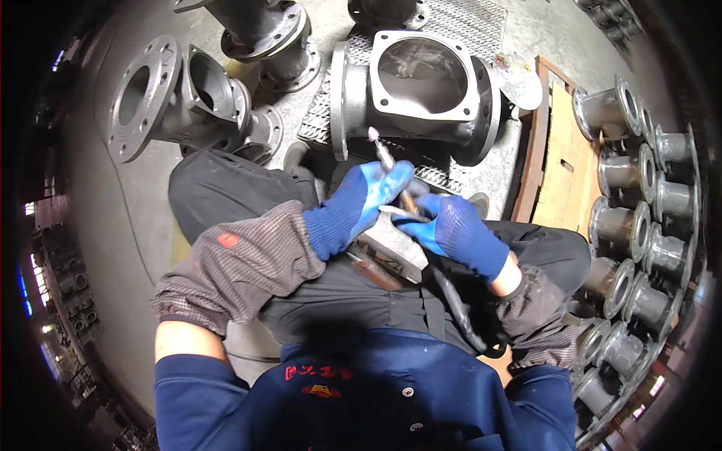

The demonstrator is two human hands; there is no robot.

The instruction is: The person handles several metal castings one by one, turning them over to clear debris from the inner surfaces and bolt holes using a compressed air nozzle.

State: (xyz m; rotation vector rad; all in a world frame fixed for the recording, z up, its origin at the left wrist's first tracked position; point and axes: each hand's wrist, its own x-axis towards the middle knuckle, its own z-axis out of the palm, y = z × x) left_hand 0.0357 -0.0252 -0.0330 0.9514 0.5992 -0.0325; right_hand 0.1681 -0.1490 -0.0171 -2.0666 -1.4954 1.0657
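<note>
Both of my gloved hands are closed round a slim pencil-shaped grinder (385, 156) with a small pink tip. My left hand (368, 197) wraps its front part, and my right hand (455, 227) grips the rear end, where a thin pale lever (401, 213) sticks out. A dark hose (456, 310) runs down from below my right hand. Just beyond the tip lies a grey metal casting (357, 101) with round end flanges and a squarish flanged opening facing up. The tip appears close to the casting's near side; whether it touches, I cannot tell.
The casting rests on a patterned metal plate (320, 116). Left of it stand more flanged castings (162, 98). On the right are a wooden board (560, 169) in a brown frame and several rows of flanged pipe pieces (620, 218). A block (398, 255) sits between my legs.
</note>
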